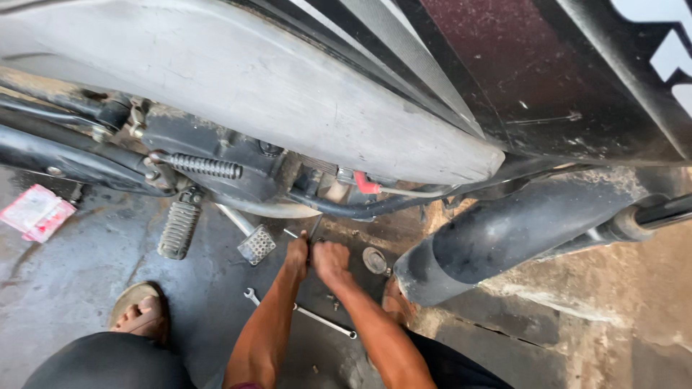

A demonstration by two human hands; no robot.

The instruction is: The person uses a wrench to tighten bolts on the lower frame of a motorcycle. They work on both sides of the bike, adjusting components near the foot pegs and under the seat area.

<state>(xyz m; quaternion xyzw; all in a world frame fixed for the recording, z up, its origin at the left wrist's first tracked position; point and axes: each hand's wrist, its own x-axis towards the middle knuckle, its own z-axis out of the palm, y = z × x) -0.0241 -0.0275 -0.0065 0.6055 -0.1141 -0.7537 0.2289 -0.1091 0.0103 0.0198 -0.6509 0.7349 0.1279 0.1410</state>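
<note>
Both hands are down low under the motorcycle, pressed close together: the left hand (296, 251) and the right hand (330, 261) are side by side, both curled around a thin dark tool (314, 229) that runs up between them toward the underside of the engine; exactly which fingers grip it is hard to tell. On the concrete floor (86, 266) just below the forearms lies a long spanner (299, 312), untouched, with a few small bolts (333, 300) scattered beside it. Right of the right hand sits a small round cap (374, 260) on the floor. Left of the left hand, a metal brake pedal (256, 245) juts out, and further left hangs a ribbed rubber footrest (178, 229), a coiled spring (205, 166) above it. The dark exhaust pipe (504, 230) sweeps away to the right. A sandalled foot (140, 311) rests at lower left, and a red-and-white packet (36, 212) lies at the far left edge.
</note>
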